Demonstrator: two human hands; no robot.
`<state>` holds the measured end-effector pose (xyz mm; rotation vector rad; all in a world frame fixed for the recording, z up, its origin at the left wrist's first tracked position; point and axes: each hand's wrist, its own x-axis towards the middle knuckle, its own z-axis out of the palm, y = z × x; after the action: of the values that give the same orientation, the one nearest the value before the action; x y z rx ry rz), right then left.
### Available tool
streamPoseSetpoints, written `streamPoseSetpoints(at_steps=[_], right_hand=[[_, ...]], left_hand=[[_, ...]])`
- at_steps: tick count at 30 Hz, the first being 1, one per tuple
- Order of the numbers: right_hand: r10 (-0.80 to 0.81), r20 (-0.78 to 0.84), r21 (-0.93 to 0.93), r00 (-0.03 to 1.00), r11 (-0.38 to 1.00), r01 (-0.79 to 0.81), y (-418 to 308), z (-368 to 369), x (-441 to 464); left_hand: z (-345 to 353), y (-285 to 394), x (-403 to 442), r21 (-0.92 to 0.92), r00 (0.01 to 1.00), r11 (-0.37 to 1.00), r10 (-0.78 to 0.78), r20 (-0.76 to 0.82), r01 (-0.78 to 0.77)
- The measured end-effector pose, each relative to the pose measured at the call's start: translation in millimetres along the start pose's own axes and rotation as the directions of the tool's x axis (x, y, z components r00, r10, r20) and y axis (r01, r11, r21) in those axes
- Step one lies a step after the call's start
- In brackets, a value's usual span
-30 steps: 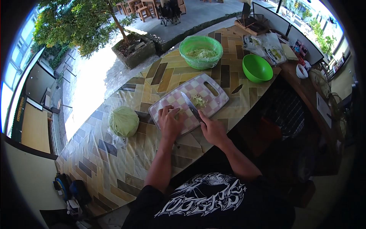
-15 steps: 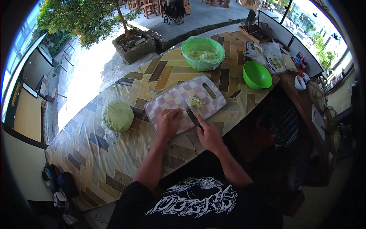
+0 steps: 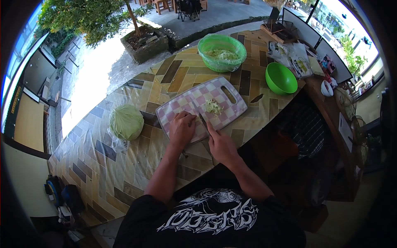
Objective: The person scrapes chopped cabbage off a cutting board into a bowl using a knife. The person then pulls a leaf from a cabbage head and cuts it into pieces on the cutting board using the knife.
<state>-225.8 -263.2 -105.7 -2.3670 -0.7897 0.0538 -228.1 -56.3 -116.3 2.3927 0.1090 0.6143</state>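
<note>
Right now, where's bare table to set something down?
Bare: table between cabbage and left forearm; left of basket, beyond cutting board. Crowded: the board, with shreds, knife, left hand, and right hand at its edge; past the green bowl, packets.

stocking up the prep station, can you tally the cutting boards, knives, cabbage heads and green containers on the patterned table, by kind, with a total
Cutting boards: 1
Knives: 1
Cabbage heads: 1
Green containers: 2 (plastic-lined basket, bowl)
Total: 5
</note>
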Motion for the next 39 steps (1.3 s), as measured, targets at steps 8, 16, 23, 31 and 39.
streamPoseSetpoints(at_steps=[8,16,23,31,39], right_hand=[[0.035,0.121,-0.173,0.992,0.985,-0.014,-18.2,-23.4,9.2],[0.079,0.169,-0.296,0.982,0.955,-0.026,-30.0,-14.7,1.1],[0.059,0.208,-0.429,0.976,0.903,0.037,-39.0,-5.7,6.9],[0.002,0.184,-0.304,0.983,0.951,0.055,-19.7,-3.7,40.2],[0.072,0.164,-0.320,0.984,0.947,-0.016,-38.3,-4.3,19.5]], left_hand=[[-3.8,0.2,-1.7,-0.039,0.999,0.998,0.044,0.027,-0.043],[-3.7,0.2,2.1,-0.023,1.000,1.000,0.006,0.025,-0.005],[0.8,0.0,4.4,-0.020,1.000,1.000,-0.008,-0.007,0.008],[0.9,-2.5,5.6,0.006,1.000,1.000,0.006,-0.025,-0.006],[2.0,-1.2,4.8,0.016,1.000,0.999,-0.030,0.001,0.030]])
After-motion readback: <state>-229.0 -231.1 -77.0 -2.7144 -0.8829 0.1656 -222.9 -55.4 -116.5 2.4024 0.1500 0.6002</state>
